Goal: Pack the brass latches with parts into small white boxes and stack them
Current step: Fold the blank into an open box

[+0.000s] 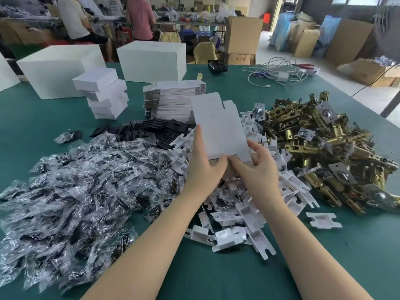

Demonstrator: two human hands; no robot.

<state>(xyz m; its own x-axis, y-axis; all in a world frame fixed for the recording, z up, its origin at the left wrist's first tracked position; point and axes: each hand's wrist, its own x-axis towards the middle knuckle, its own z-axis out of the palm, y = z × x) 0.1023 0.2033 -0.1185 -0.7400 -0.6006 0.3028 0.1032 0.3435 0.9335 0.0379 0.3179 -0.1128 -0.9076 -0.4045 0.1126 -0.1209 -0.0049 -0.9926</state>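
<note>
While both my hands grip the flat white box blank at its lower edge, left hand and right hand hold it above the white inserts. Brass latches lie heaped right on the desk; finished white boxes stand stacked far left.

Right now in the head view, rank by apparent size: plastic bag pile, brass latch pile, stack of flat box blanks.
1. Plastic bag pile, though nearest the camera.
2. Brass latch pile.
3. Stack of flat box blanks, farthest away.

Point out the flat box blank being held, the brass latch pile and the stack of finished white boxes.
Flat box blank (pixel 218 126): head view, middle of its panel.
Brass latch pile (pixel 324 148): head view, centre.
Finished white boxes (pixel 104 94): head view, mid-stack.
</note>
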